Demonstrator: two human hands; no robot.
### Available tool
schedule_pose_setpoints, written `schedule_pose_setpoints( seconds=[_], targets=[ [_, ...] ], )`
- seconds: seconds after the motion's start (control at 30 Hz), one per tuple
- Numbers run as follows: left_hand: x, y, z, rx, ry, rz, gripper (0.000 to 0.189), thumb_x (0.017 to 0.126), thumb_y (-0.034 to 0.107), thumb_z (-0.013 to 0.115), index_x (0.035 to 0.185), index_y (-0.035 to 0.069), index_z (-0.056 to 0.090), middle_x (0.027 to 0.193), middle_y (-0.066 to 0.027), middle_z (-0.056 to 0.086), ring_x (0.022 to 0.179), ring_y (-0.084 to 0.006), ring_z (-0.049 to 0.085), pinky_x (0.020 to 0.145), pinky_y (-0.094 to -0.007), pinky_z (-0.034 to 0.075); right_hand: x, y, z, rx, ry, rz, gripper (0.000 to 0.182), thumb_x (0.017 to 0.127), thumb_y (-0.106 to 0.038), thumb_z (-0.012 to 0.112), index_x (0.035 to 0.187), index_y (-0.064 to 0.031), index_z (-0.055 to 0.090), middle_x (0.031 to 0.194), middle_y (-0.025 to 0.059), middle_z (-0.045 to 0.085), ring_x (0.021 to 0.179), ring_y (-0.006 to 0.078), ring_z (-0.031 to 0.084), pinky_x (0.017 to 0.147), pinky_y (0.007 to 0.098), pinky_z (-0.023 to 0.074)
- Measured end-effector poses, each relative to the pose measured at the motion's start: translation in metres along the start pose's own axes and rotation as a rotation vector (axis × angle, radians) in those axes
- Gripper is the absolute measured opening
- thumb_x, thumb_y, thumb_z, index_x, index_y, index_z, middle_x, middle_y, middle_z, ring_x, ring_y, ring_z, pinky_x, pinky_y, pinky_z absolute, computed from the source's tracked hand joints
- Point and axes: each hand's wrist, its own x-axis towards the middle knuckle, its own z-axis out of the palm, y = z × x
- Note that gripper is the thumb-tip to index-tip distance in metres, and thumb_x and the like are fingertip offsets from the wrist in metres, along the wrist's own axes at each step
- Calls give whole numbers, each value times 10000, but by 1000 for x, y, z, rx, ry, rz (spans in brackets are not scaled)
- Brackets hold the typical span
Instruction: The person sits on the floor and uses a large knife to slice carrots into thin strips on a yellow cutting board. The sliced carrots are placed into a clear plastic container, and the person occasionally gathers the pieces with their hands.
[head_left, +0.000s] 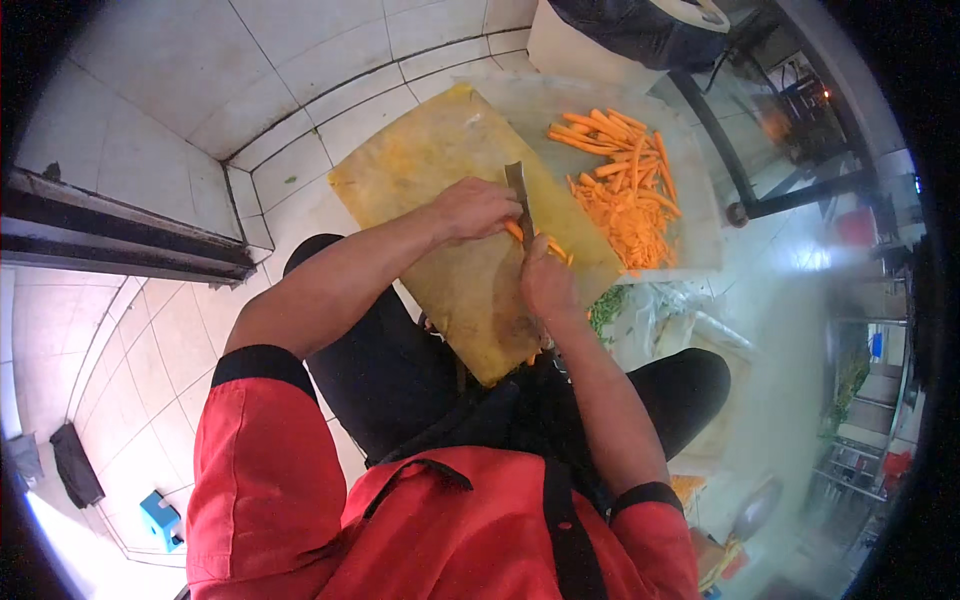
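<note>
My right hand (550, 285) grips the handle of a cleaver (519, 187), its blade seen nearly edge-on over a yellowed cutting board (435, 165). On the blade's left side, my left hand (478, 208) presses a peeled carrot (514, 229) to the board with bent fingers close to the steel. Cut carrot pieces (556, 251) lie just right of the blade. The board sits at an angle before me, its near corner between my legs. Right of the board, whole peeled carrots (596, 131) are heaped behind a mound of sliced carrot (630, 236).
A pale, flat plastic surface (701, 240) bears the carrots. Green leaves (607, 306) and clear plastic bags (660, 319) lie below it. A white container with a black liner (637, 34) stands at the back, beside a dark metal frame (712, 139). A blue stool (159, 519) is at lower left.
</note>
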Motion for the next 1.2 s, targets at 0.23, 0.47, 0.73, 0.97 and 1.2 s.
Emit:
schedule_pose_setpoints(
  seconds=[0.23, 0.47, 0.73, 0.97, 1.2],
  targets=[
    [-8, -11, -10, 38, -79, -88, 208, 834, 169, 636, 1040, 163, 665, 1024, -83, 617, 994, -313, 626, 819, -444, 525, 6, -8, -25, 38, -110, 20, 324, 937, -148, 444, 1193, 50, 423, 929, 288, 665, 892, 436, 672, 774, 518, 535],
    [-4, -4, -14, 47, -81, -70, 212, 826, 173, 646, 1036, 152, 665, 1045, -72, 622, 1001, -303, 627, 805, -431, 526, 9, -7, -46, -75, -226, -1, 271, 914, -135, 471, 1124, 35, 492, 942, 274, 680, 903, 422, 686, 788, 510, 544],
    [-1, -8, -6, 5, -164, -128, 196, 833, 186, 652, 1024, 140, 662, 1039, -75, 621, 998, -307, 628, 823, -436, 523, 14, -6, -31, -19, -110, 2, 294, 928, -125, 460, 1183, 22, 451, 895, 252, 690, 855, 413, 694, 753, 501, 554],
    [-3, -11, 1, -24, -65, -42, 208, 836, 198, 641, 1035, 139, 665, 1028, -84, 622, 1009, -315, 622, 823, -442, 515, 17, -4, -8, -89, -48, -33, 319, 938, -154, 457, 1196, 32, 429, 881, 233, 693, 858, 376, 703, 750, 481, 562],
    [1, -3, -3, -26, -87, -34, 230, 849, 200, 630, 1068, 131, 654, 1032, -97, 628, 1006, -316, 620, 818, -443, 513, 4, -14, -8, -93, 35, -7, 264, 895, -133, 490, 1104, 28, 469, 793, 237, 670, 740, 417, 679, 650, 480, 551]
  ],
)
